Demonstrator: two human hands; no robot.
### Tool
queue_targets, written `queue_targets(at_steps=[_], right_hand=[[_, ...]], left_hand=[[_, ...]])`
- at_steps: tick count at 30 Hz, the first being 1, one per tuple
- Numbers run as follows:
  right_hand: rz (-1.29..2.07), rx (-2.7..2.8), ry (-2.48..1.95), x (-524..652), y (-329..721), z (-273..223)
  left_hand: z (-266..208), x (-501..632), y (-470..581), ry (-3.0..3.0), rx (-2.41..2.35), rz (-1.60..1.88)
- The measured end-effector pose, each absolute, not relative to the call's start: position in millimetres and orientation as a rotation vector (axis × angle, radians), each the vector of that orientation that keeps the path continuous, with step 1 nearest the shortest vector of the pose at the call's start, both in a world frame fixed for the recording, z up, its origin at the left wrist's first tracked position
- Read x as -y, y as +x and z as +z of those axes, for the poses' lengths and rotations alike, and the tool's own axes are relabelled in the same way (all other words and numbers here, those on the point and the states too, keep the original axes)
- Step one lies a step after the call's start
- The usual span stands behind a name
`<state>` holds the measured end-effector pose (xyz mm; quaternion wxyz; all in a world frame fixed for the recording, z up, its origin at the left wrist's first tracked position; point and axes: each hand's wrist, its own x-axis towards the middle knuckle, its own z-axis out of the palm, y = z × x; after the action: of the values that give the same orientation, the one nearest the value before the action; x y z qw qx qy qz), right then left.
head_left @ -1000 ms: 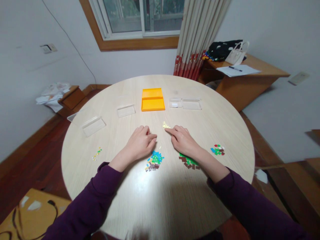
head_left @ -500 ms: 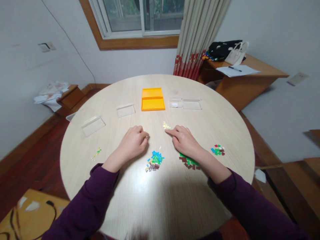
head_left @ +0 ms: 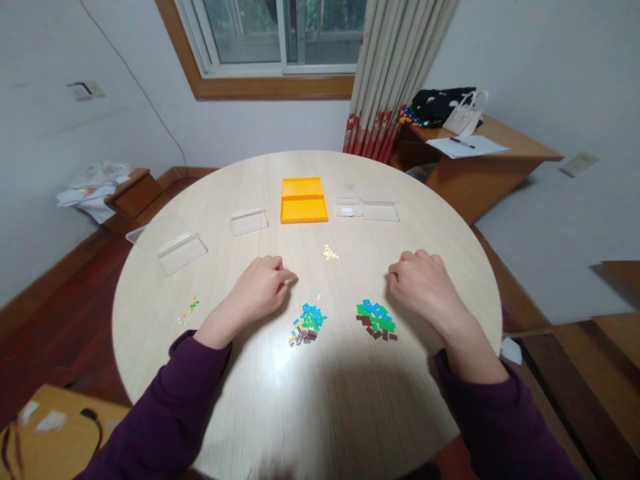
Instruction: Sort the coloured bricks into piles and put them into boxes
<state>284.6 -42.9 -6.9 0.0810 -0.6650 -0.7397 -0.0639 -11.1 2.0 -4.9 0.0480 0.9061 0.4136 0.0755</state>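
Observation:
My left hand [head_left: 261,285] rests over the table left of centre, fingers curled and the index finger pointing right. Just below and right of it lies a mixed pile of tiny blue, green, yellow and brown pieces [head_left: 309,324], with one pale sliver [head_left: 319,297] above it. On the right, my right hand [head_left: 423,283] is closed, knuckles up, beside a pile of larger blue, green and brown flat pieces [head_left: 376,320]. What either hand holds, if anything, is hidden. Between the hands, farther off, sits a small heap of pale yellow pieces [head_left: 330,253].
An open orange case [head_left: 303,210] stands toward the back of the round table [head_left: 300,413]. Clear plastic boxes [head_left: 381,211] flank it, with another clear tray [head_left: 249,222] and a clear box [head_left: 181,253] leftward. Small yellow and green bits [head_left: 190,309] lie far left.
My right hand has moved right, away from the pale yellow heap, and its index finger has curled in. It uncovers the larger-piece pile and now hides the red, green and blue group.

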Motion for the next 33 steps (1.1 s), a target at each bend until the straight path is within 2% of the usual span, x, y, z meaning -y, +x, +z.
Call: queue_targets(at_steps=[5,12,21,33], right_hand=[[-0.084,2.15,-1.893,30.9,268.2,-7.7],[-0.018,2.345,-1.636,14.9,238.6,-27.0],[-0.052,2.29,-1.634,15.1,243.3,-32.6],[0.011,2.244,-1.74,14.9,246.5,-31.0]], left_hand=[[-5.7,-1.6,-11.9,2.79,-1.251,0.183],[-0.2,-1.4,-12.2,2.772,-1.31,0.055],[1.7,-2.2,-15.6,2.699,-1.343,0.186],[2.8,-2.3,-17.5,2.786,-1.36,0.006]])
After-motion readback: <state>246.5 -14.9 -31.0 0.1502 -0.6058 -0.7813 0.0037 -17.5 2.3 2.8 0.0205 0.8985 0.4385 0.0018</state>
